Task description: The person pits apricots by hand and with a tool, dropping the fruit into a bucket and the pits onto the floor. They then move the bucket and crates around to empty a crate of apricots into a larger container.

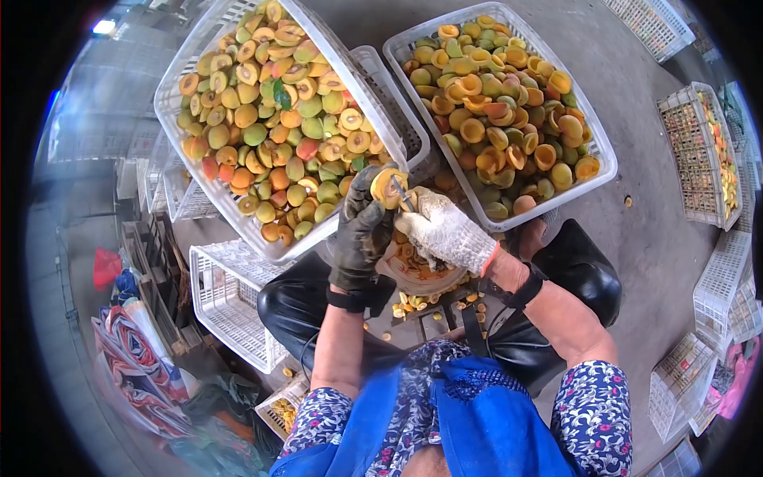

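My left hand [362,226], in a dark glove, is closed around an apricot half [388,188] with its cut face turned toward my right. My right hand [449,230], in a white knitted glove with an orange cuff, grips a small metal tool [404,195]. Its thin tip touches the cut face; the handle is hidden in my fingers. Below both hands, between my knees, a round basin [421,286] holds fruit scraps. Left of my hands, a tilted white crate [342,63] is full of whole and halved apricots. On the right, another white crate [608,163] holds hollowed halves.
A white crate [230,298] lies on its side by my left knee. Yellow scraps [417,304] lie around the basin's foot. More crates [691,159] line the right side. Wooden pallets [155,274] and folded sacks [131,350] are at the left.
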The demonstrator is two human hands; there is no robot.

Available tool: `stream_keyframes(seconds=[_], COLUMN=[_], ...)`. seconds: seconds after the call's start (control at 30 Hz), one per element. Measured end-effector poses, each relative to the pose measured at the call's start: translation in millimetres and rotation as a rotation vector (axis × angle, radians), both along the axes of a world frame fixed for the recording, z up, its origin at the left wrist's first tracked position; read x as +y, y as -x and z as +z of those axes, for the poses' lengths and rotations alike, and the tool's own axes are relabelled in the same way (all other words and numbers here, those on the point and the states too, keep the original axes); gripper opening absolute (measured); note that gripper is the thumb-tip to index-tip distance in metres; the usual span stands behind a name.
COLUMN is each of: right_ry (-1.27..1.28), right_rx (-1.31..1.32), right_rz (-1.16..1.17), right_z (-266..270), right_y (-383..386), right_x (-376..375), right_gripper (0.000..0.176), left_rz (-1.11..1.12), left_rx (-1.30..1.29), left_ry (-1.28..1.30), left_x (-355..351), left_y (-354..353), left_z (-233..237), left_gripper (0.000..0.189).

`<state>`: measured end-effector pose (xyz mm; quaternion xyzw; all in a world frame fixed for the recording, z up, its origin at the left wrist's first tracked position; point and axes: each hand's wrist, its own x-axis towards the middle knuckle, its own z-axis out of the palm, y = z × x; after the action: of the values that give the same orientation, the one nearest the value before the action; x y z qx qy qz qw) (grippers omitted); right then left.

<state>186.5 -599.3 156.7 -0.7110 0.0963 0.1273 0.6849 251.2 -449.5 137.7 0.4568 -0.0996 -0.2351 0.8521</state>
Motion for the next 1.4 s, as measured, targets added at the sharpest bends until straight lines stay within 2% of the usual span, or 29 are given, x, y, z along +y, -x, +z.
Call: stream_keyframes(seconds=[0.03, 0.07, 0.1, 0.13, 0.17, 0.2, 0.23, 0.27, 0.33, 0.37, 0.43, 0.47, 0.5, 0.6, 0.63, 0.7, 0.73, 0.8, 0.87, 0.93, 0.97, 1.03, 1.07, 1.1, 1.17, 1.23, 1.3, 1.37, 1.4], right_ry=[-0.002, 0.145, 0.288, 0.408, 0.409, 0.52, 0.628, 0.627, -0.111, -0.113, -0.014, 0.152, 0.152, 0.219, -0.275, -0.823, -0.842, -1.097, -1.188, -0.813, -0.812, 0.404, 0.58, 0.744, 0.812, 0.799, 0.715, 0.795, 0.869], right_rx=[-0.003, -0.203, -0.402, -0.462, -0.463, -0.595, -0.725, -0.723, 0.09, 0.094, 0.039, -0.099, -0.094, -0.19, 0.035, 0.509, 0.504, 0.593, 0.597, 0.485, 0.484, -0.668, -0.486, -0.308, -0.023, 0.091, 0.021, -0.047, 0.034], right_rz=[0.007, -0.003, -0.014, 0.112, 0.12, 0.106, 0.089, 0.09, 0.136, 0.132, 0.307, 0.285, 0.284, 0.475, 0.467, 0.337, 0.256, 0.281, 0.296, 0.475, 0.476, 0.509, 0.471, 0.432, 0.606, 0.738, 0.726, 0.63, 0.578], right_z=[-9, -22, -30, -35, -36, -36, -36, -27, 0, -1, -4, -12, -19, -31, -29, -7, 8, -4, -8, -6, -18, -53, -46, -40, -47, -50, -45, -43, -41], right_y=[0, 1, 4, 7, 9, 10, 11, 10, 1, -1, -2, -1, 0, -2, 4, 12, 15, 17, 15, 10, 13, 19, 34, 51, 55, 47, 43, 43, 42], right_x=[4, 10, 15, 15, 15, 16, 16, 16, 12, 10, 8, 13, 13, 7, 7, 13, 15, 18, 12, -3, -3, -4, -10, -12, -7, 8, 9, 2, 1], right_gripper=[0.032, 0.028, 0.024, 0.024, 0.024, 0.023, 0.022, 0.022, 0.026, 0.026, 0.03, 0.032, 0.032, 0.038, 0.031, 0.018, 0.012, 0.017, 0.018, 0.022, 0.022, 0.017, 0.018, 0.019, 0.018, 0.026, 0.025, 0.023, 0.024], left_rz=[-0.1, -0.068, -0.059, -0.058, -0.059, 0.049, 0.05, 0.069, 0.144, 0.14, 0.027, 0.001, -0.001, -0.244, -0.245, -0.234, -0.245, -0.137, -0.075, 0.013, 0.014, 0.082, 0.047, 0.065, 0.129, 0.141, -0.046, 0.014, 0.061], left_rx=[0.123, 0.18, 0.183, 0.182, 0.179, 0.161, 0.162, 0.157, 0.168, 0.171, 0.173, 0.076, 0.08, -0.077, -0.036, 0.036, 0.04, 0.217, 0.221, 0.215, 0.212, -0.263, -0.553, -0.559, -0.721, -1.341, -0.725, -0.659, -0.581], left_ry=[0.103, 0.144, 0.139, 0.014, -0.107, -0.274, -0.273, -0.276, -0.28, -0.283, -0.246, -0.223, -0.223, -0.105, -0.125, -0.002, 0.001, 0.136, 0.081, 0.081, 0.081, -0.571, -0.577, -0.59, -0.666, -0.928, -0.501, -0.567, -0.628], left_x=[2, -6, -7, -8, -10, -16, -18, -17, -19, -17, -9, -8, -5, 4, 9, 4, 1, -6, -7, -9, -7, 3, 13, 9, -1, -29, -70, -65, -62], left_y=[-3, -4, -4, -5, -5, -2, 0, 2, 4, 3, 0, -3, -5, -15, -13, -4, -1, 6, 6, 13, 15, 14, 1, -2, -5, -17, -2, -14, -22], left_z=[7, 21, 28, 33, 36, 36, 34, 32, 28, 26, 22, 16, 13, 2, -1, 0, 4, 16, 21, 23, 23, 15, 4, 10, 26, 13, 28, 32, 32], left_gripper=[0.057, 0.046, 0.046, 0.043, 0.044, 0.051, 0.051, 0.05, 0.049, 0.049, 0.042, 0.048, 0.048, 0.047, 0.048, 0.048, 0.048, 0.047, 0.048, 0.046, 0.046, 0.041, 0.038, 0.038, 0.038, 0.033, 0.025, 0.022, 0.02])
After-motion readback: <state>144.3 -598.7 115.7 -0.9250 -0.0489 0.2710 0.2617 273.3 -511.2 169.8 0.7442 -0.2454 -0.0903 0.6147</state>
